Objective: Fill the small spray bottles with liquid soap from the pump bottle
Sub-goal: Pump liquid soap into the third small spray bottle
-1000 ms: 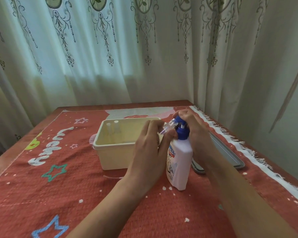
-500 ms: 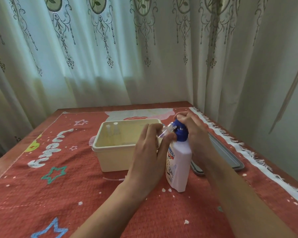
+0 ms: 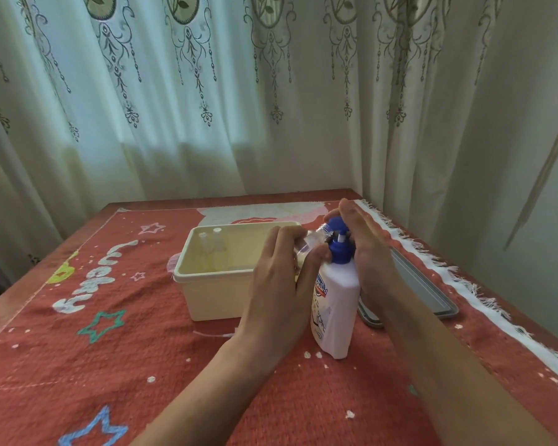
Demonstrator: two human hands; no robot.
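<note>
— Which step is going on here?

— The filling itself, I'd say. The left hand (image 3: 281,278) is gripping a small spray bottle (image 3: 313,241), fingers curled round it, tilting it so its top end is sitting right at the spout of the pump bottle (image 3: 335,304). The right hand (image 3: 368,252) is lying over the blue pump head (image 3: 337,225), fingers fairly straight, resting on top rather than wrapping it.

— Is soap coming out?

— I can't tell; the little bottle is clear and mostly hidden in the fingers. A white stem is showing under the head, so the pump is standing raised. The next move, I'd guess, is calling for a slow, straight push down with the narrow neck tight against the spout, or thick soap is going to dribble.

— And the materials?

— The pump bottle is smooth white plastic, standing upright on a coarse woven red cloth (image 3: 142,365). Just behind the left hand a cream box (image 3: 213,291) of matte plastic is sitting, with two more little bottles (image 3: 218,239) standing in its far left corner. A grey tray (image 3: 426,291) is lying flat beyond the right arm.
</note>
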